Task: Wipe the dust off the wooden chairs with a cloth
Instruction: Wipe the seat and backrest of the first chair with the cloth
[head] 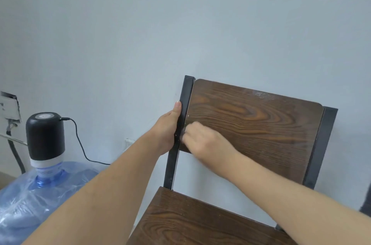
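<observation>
**Two hands at the near post of a wooden chair back**

Far off to the left of both hands: a blue water jug (50,190) wrapped in clear plastic, cut off by the frame's lower left edge, topped by a black pump dispenser (45,134) with a thin cable (80,142) trailing right along the wall.

Left hand (167,130) wrapped around the black metal post (183,116) of the wooden chair (251,124), thumb lying up along the post's outer face, fingers hidden behind it.

Just right of that hand, touching the lower left corner of the wood-grain backrest panel (261,130): right hand (200,140), blurred, fingers curled inward and bunched against the panel edge. Possibly a cloth pinched underneath, but nothing of it showing clearly; grip and contents impossible to tell through the blur.

Above and to the right of the right hand, a pale smudged patch near the backrest's top edge. Farther right, the second black post (323,144), lower end hidden behind the right forearm.

Below both hands, the seat (180,222), partly covered by the two forearms and cut off at the bottom edge.
</observation>
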`<state>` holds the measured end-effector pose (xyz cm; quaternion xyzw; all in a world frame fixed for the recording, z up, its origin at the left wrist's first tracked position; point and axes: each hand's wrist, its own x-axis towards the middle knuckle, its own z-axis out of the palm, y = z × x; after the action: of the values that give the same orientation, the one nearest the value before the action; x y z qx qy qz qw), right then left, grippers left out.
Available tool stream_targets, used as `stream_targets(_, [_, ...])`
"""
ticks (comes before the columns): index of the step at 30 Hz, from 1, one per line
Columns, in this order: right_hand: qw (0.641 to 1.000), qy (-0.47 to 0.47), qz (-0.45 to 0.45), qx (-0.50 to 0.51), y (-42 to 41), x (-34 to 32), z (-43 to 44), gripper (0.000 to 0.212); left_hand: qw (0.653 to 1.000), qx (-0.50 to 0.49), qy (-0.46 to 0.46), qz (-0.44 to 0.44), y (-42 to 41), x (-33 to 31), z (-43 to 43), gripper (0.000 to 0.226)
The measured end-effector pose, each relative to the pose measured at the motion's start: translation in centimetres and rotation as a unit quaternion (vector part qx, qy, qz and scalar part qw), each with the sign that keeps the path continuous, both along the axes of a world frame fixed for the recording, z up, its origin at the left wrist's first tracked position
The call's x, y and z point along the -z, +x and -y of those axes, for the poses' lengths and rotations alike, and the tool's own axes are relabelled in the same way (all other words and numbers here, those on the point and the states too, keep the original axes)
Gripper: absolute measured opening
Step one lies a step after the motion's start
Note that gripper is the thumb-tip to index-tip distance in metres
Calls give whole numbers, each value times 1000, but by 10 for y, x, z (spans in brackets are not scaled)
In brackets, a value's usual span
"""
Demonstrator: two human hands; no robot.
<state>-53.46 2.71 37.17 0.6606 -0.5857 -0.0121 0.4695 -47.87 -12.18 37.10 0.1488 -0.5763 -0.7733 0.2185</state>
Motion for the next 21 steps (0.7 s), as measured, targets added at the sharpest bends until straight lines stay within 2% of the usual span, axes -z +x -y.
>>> stream_targets(2, [999,49,-10,-18,4,13,-3,24,1000,22,6,-3,1,0,2,62])
stream_targets(4, [999,45,-12,-18,-3,-10,-4,22,999,35,8,-8,0,3,3,62])
stream_targets(7, [985,-120,124,16,-16,-67,15,26,998,57,5,-17,-1,5,7,62])
stream_targets(9, [971,-175,157,40,-12,-79,33,24,997,74,5,-24,-1,4,8,62])
stream_targets(14, [985,-131,110,12,9,-12,29,23,993,110,10,-37,2,6,11,46])
stream_targets(18, [995,-69,66,5,7,29,17,26,984,165,58,-15,5,8,22,66])
stream_targets(21, [998,-24,57,1,10,54,12,28,987,149,56,-26,2,11,22,68])
